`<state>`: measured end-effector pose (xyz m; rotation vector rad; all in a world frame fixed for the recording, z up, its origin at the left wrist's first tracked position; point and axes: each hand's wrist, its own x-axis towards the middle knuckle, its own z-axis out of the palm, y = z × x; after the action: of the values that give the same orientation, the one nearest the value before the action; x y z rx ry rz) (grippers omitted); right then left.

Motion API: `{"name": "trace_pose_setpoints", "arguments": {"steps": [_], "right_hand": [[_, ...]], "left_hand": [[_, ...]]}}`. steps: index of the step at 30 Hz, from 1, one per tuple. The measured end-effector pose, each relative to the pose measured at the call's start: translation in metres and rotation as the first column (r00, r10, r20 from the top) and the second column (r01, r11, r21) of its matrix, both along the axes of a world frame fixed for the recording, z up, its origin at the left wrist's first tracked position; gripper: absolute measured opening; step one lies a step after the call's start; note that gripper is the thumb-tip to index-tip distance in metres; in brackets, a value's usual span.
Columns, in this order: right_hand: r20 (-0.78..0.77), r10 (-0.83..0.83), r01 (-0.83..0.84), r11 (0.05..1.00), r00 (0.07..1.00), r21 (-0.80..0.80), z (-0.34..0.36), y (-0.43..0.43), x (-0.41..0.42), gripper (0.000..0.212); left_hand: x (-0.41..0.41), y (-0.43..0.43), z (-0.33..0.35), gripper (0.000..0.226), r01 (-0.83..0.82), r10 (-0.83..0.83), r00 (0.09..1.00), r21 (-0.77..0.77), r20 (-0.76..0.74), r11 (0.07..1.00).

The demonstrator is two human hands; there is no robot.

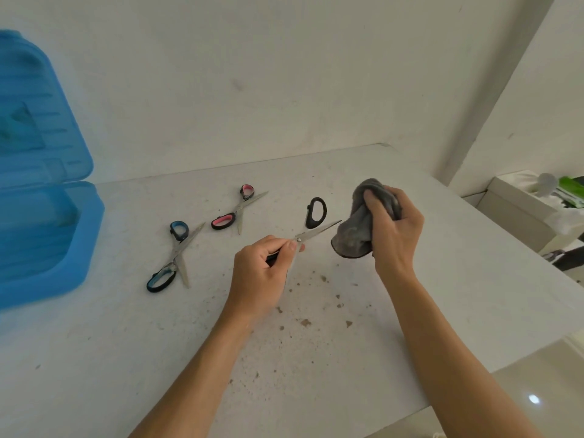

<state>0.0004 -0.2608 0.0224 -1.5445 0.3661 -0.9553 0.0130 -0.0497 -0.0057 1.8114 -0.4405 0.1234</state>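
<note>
My left hand (264, 271) grips a pair of black-handled scissors (316, 216) near the pivot, held above the white table (442, 295) with the blades spread. One blade tip points right toward a crumpled grey cloth (354, 235). My right hand (393, 229) clutches that cloth from above, just right of the blade tip. On the table to the left lie a pair of pink-handled scissors (235, 210) and a pair of blue-handled scissors (173, 257), both with blades spread.
An open blue plastic case (41, 197) stands at the far left against the wall. Brown crumbs and specks (305, 322) dot the table in front of my hands. A white box (518, 210) with green items sits past the table's right edge.
</note>
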Motion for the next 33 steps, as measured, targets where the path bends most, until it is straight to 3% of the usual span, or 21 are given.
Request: {"name": "trace_pose_setpoints", "arguments": {"steps": [1,3,5,7,9,12,15,17,19,21,25,33], "right_hand": [[0.027,0.014,-0.014,1.000,1.000,-0.007,0.002,0.001,-0.003,0.012],[0.049,0.057,-0.045,0.971,0.997,-0.234,0.002,0.009,-0.008,0.018],[0.030,0.148,-0.104,0.808,0.989,-0.579,-0.006,0.019,-0.010,0.027],[-0.009,0.176,-0.126,0.664,0.984,-0.737,-0.014,0.023,-0.003,0.032],[0.012,0.107,-0.067,0.703,0.994,-0.708,-0.016,0.020,0.006,0.031],[0.041,-0.098,0.104,0.821,0.994,-0.561,-0.015,0.009,0.011,0.026],[0.097,-0.123,0.156,0.827,0.988,-0.540,-0.014,0.011,0.001,0.026],[0.094,0.035,0.036,0.752,0.995,-0.658,-0.017,0.028,-0.007,0.027],[0.019,0.219,-0.115,0.582,0.976,-0.805,-0.024,0.046,-0.011,0.028],[-0.010,0.285,-0.154,0.486,0.959,-0.860,-0.026,0.050,-0.007,0.029],[0.051,0.162,-0.050,0.563,0.985,-0.825,-0.026,0.041,0.001,0.028],[0.022,-0.129,0.109,0.719,0.991,-0.687,-0.021,0.016,0.001,0.030]], "left_hand": [[0.000,0.000,0.000,0.024,0.002,-0.002,1.000,-0.002,-0.010,1.000],[-0.001,-0.001,0.000,0.022,-0.003,0.004,1.000,0.009,-0.016,1.000],[-0.003,-0.002,0.000,0.020,-0.017,0.016,1.000,0.040,0.023,0.999],[-0.003,0.000,0.001,0.018,-0.034,0.025,0.994,0.087,0.106,0.996],[-0.001,0.003,0.001,0.020,-0.039,0.021,0.988,0.117,0.156,0.992],[-0.003,0.004,0.002,0.022,-0.013,0.004,0.995,0.078,0.104,0.997],[-0.005,-0.002,0.002,0.022,-0.029,0.027,0.998,0.045,0.051,0.999],[-0.005,-0.006,0.001,0.024,-0.056,0.054,0.998,0.051,0.046,0.997],[-0.005,-0.005,0.000,0.033,-0.080,0.078,0.996,0.054,0.038,0.995],[-0.006,0.000,-0.002,0.037,-0.077,0.074,0.996,0.050,0.048,0.996],[-0.006,-0.001,-0.001,0.035,-0.060,0.057,0.996,0.044,0.067,0.997],[-0.006,0.003,0.003,0.034,-0.092,0.093,0.995,-0.050,0.019,0.994]]}}
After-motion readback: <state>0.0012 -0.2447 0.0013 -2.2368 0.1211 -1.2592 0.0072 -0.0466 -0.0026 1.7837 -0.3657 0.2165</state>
